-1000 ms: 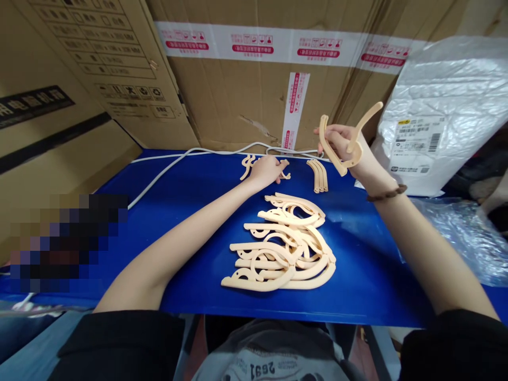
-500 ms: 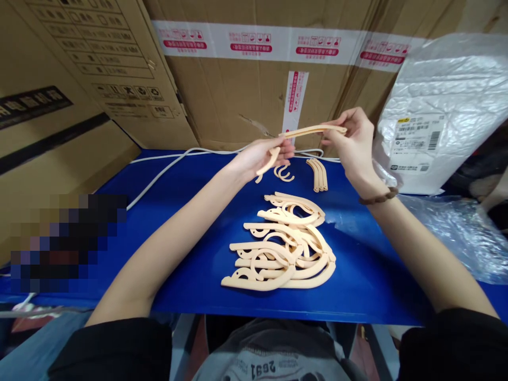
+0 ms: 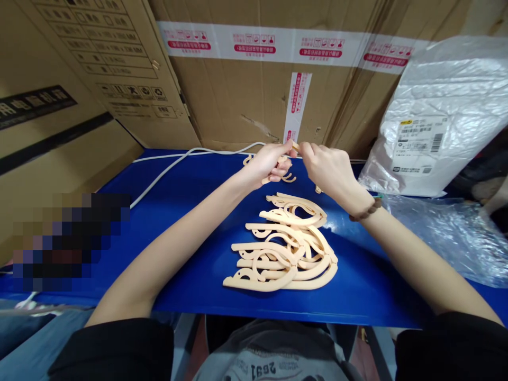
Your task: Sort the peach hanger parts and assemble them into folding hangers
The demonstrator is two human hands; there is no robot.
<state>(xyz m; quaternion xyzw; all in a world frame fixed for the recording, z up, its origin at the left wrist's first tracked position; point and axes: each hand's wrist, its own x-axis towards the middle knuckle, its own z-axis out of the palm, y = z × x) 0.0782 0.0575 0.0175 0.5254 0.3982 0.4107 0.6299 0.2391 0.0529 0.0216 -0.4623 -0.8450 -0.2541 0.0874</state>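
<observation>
At twelve o'clock from the pile of cream hangers, raised over the far part of the blue tabletop, a slim cream piece is pinched by both hands: the left hand grips it from the eleven-o'clock side, and the right hand takes its other end at one o'clock, fingers curled, back of the hand uppermost. It looks light, stiff and smooth, probably plastic; thumb and forefinger close to its ends should hold it best, since a sideways twist might crack it or make it slip. Fingers cover most of it, so I cannot tell how its parts meet. Loose hooks at twelve are half hidden by the left hand; at one, only a cream tip shows below the right hand. Out at nine, a dark object is pixelated past recognising.
</observation>
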